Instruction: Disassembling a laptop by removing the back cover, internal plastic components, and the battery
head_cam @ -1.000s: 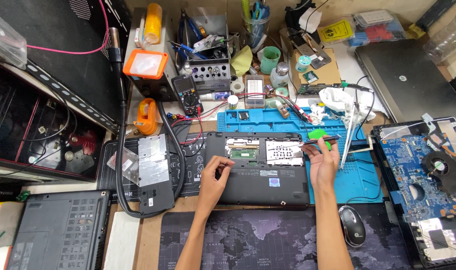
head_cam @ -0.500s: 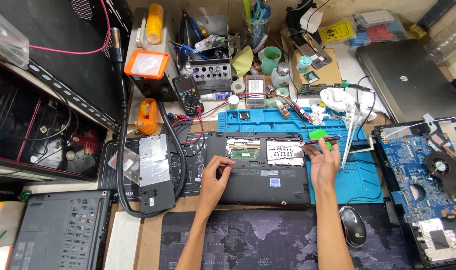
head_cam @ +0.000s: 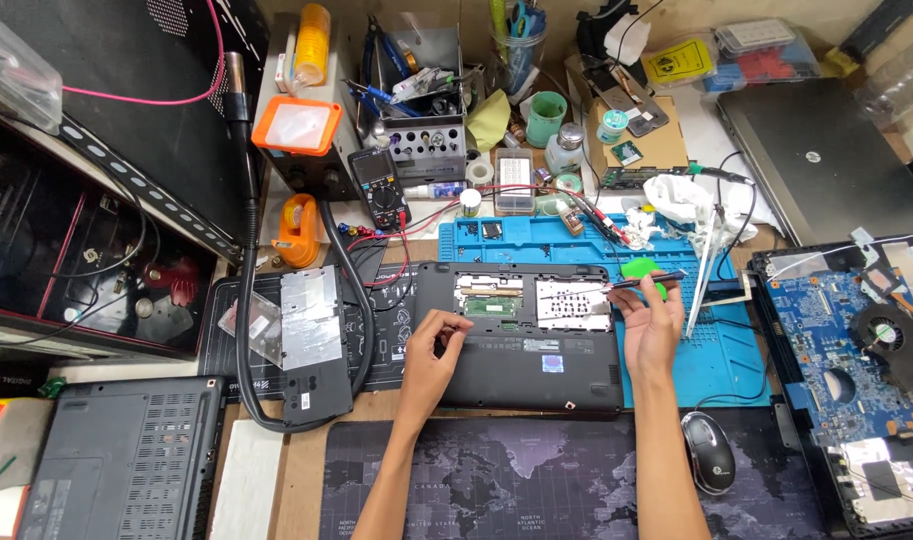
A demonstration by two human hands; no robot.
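The black laptop (head_cam: 521, 335) lies upside down at the middle of the cluttered surface (head_cam: 296, 460), its back half on the blue repair mat (head_cam: 576, 240) and its front edge towards the dark map-printed desk pad (head_cam: 536, 480). A cover is off near its far edge, so the small green memory board (head_cam: 492, 304) and the perforated metal drive bay (head_cam: 573, 300) sit exposed. The left hand (head_cam: 431, 355) rests on the laptop's base with fingers curled loosely, pressing down and grasping nothing. The right hand (head_cam: 651, 325) is at the laptop's right rear corner, its grip closed on a thin dark tool (head_cam: 636, 284) whose tip points left over the drive bay; a green pick (head_cam: 640, 270) lies just behind it on the mat.

Judging from this, the main risk is the tool's tip slipping sideways off the bay, where it could gouge the memory board or short bare contacts. Too little hold from the left hand might let the whole laptop skid on the mat under the tool's push. A bare blue circuit board (head_cam: 836, 340) lies close on the right, and the white tweezers (head_cam: 704, 270) and loose cables near the right wrist could snag. Any tiny screw freed here would probably vanish among the clutter; I cannot tell if any is loose now
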